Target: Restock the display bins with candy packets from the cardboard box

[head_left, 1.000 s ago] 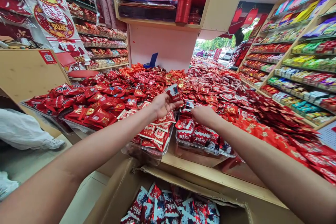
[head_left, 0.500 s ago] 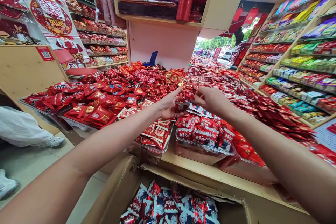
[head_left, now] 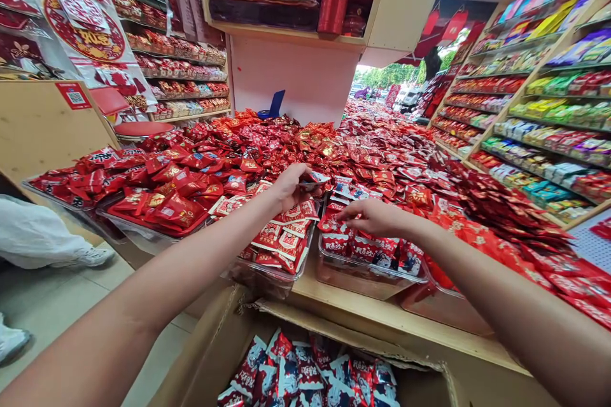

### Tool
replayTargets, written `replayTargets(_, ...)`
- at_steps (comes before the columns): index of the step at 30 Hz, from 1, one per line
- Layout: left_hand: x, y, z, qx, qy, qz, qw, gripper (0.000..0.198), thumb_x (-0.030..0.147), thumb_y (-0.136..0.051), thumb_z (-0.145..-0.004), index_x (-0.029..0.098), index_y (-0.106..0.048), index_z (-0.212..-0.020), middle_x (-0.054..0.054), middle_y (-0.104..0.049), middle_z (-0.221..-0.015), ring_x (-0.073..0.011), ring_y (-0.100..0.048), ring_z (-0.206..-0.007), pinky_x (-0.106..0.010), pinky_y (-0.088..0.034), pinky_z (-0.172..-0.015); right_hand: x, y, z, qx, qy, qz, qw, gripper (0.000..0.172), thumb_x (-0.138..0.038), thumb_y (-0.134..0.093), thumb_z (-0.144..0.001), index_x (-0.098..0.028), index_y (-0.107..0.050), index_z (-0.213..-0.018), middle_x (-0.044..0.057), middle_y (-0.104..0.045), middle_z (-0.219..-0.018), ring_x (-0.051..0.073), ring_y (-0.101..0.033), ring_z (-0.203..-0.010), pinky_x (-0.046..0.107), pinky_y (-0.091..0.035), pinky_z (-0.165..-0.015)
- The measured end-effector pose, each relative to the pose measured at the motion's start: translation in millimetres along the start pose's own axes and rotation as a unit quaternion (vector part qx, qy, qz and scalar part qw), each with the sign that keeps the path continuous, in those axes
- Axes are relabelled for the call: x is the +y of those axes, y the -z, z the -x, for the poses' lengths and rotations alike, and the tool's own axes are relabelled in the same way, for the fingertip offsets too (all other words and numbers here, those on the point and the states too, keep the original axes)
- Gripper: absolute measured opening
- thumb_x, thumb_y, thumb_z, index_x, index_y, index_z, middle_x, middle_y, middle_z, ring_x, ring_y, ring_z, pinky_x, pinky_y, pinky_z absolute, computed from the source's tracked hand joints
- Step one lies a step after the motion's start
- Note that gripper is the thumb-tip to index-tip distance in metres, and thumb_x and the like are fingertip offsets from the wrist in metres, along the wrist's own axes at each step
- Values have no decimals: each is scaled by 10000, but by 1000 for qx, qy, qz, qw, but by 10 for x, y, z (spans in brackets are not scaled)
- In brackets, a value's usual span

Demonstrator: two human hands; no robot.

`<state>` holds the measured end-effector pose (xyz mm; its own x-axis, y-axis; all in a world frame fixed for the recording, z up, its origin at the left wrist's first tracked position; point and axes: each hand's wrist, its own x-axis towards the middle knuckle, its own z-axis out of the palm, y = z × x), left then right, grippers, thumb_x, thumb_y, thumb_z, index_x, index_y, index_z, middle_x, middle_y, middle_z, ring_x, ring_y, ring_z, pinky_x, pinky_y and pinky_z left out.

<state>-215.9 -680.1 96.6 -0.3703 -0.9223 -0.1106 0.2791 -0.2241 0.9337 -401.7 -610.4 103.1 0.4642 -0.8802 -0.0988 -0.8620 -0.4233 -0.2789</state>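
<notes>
My left hand [head_left: 292, 187] is closed around a small wrapped candy packet [head_left: 315, 179], its pale, dark-printed side partly showing past the fingers. It hovers above the rear of a clear bin [head_left: 272, 272] of red and cream packets. My right hand [head_left: 375, 216] reaches over the neighbouring clear bin [head_left: 370, 272], which is full of red and white candy packets [head_left: 365, 248]. Its fingers are stretched out and bent down at the packets, with nothing visible in them; whether the tips touch is unclear. Below, an open cardboard box [head_left: 212, 343] holds similar packets [head_left: 310, 372].
Heaps of red packets [head_left: 401, 159] cover the display behind the bins. More bins [head_left: 147, 229] stand left and right along the wooden edge [head_left: 358, 305]. Stocked shelves [head_left: 539, 102] line the right wall. A person's leg in white trousers [head_left: 38, 232] shows at left.
Both hands were close together over the packets. My left hand has drawn left with its packet, while my right hand has moved down to the bin of red and white packets.
</notes>
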Motion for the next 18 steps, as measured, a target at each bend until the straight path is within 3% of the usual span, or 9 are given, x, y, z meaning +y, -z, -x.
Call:
replayTargets(4,-59,2,27,-19,-5,-8,1000,329,181,-458,-690,222,-461,-1016,26,-571,-581,-145,-588,-418,-185,-410,-332,30,46,84,20,-31,21,999,189,-201,-510,-764,-170,-665,-867,48,-678,-862,161,-594,-769,265,-438,-721)
replayTargets(8,-97,5,5,-34,1,-18,999,421,152,-446,-654,194,-457,-1073,31,-549,-548,-155,-583,-425,-238,-473,-388,34,43,200,52,-43,22,997,196,-259,-460,-794,-165,-632,-811,34,-645,-737,144,-549,-663,249,-408,-626)
replayTargets(13,-104,0,-43,-54,16,-45,997,205,150,-465,-661,142,-566,-839,-6,-573,-544,-130,-543,-416,-231,-465,-409,65,-51,336,44,-67,2,997,224,-305,-427,-794,-179,-558,-663,-14,-532,-563,115,-445,-529,231,-354,-529)
replayTargets(18,-4,-41,-32,-32,8,-75,997,86,228,-563,-688,146,-581,-703,-7,-585,-546,-102,-522,-411,-185,-397,-371,134,47,379,-17,-80,-22,996,384,-451,-397,-806,-182,-513,-558,-25,-471,-507,102,-404,-478,226,-317,-469)
